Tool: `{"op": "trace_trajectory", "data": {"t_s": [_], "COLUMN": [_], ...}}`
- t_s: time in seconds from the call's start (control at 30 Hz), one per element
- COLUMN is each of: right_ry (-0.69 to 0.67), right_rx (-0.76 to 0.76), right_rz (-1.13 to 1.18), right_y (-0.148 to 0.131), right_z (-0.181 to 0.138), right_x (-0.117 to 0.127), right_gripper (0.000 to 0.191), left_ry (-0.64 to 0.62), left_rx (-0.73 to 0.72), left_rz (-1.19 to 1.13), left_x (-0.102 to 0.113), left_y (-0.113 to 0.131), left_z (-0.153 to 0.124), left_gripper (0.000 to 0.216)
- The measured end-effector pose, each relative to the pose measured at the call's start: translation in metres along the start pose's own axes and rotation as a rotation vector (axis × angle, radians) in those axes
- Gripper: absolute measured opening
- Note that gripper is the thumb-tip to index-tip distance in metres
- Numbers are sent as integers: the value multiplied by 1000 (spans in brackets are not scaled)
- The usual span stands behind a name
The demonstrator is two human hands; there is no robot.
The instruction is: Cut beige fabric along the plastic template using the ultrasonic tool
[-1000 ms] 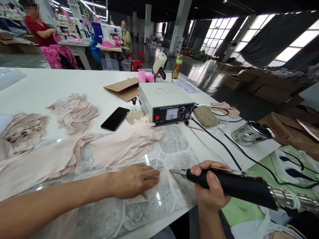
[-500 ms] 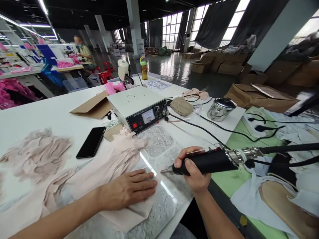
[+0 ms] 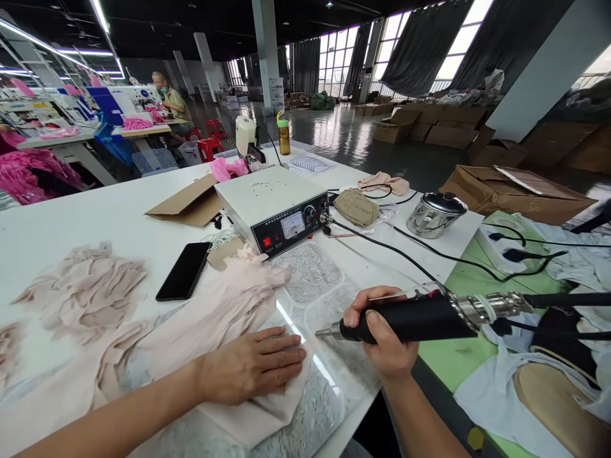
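My left hand (image 3: 258, 366) lies flat, fingers stretched out, on pale pink fabric (image 3: 238, 289) spread over a clear plastic sheet (image 3: 310, 407) on a grey-patterned surface. In my right hand (image 3: 389, 337) is a black ultrasonic handpiece (image 3: 415, 320) with a pointed metal tip, held nearly level with my fingers wrapped round it. Its tip points left, close to the fabric edge beside my left fingertips; I cannot tell whether it touches. A cable runs from its rear off to the right. Behind the fabric stands the white control box (image 3: 272, 200) with a dial and red switch.
A black phone (image 3: 184, 271) and crumpled pink fabric pieces (image 3: 90, 286) lie on the left. A lidded metal pot (image 3: 434, 216), brown card pieces (image 3: 357, 208) and black cables occupy the right. A green surface (image 3: 443, 350) holds white garments. Another person (image 3: 174, 105) sits far back at the left.
The view has turned slightly left, so everything appears shifted right. My left hand stays flat on the fabric, and the handpiece tip remains close by it.
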State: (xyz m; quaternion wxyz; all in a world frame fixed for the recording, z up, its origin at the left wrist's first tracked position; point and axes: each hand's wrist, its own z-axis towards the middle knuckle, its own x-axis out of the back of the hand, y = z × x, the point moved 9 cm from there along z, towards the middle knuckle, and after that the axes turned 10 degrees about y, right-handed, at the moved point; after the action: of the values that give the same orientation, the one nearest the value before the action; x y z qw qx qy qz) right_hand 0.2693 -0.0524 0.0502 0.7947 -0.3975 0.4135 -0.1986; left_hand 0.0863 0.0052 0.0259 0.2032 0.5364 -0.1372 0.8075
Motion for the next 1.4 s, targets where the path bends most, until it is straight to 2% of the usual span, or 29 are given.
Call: {"op": "trace_trajectory", "data": {"t_s": [0.3, 0.5, 0.77, 1.4], "right_ry": [-6, 23, 41, 114], "right_rx": [-9, -2, -9, 13], "right_rz": [2, -5, -26, -44], "right_y": [3, 1, 1, 2], "right_z": [1, 0, 2, -1], "right_x": [2, 3, 4, 10], "right_gripper": [8, 9, 10, 12], "left_ry": [-62, -51, -61, -101], "left_rx": [13, 27, 6, 33], "left_rz": [-47, -78, -92, -114], "left_x": [-7, -6, -12, -14], "left_y": [-8, -11, -13, -16], "left_z": [2, 3, 0, 5], "left_gripper": [21, 18, 24, 23]}}
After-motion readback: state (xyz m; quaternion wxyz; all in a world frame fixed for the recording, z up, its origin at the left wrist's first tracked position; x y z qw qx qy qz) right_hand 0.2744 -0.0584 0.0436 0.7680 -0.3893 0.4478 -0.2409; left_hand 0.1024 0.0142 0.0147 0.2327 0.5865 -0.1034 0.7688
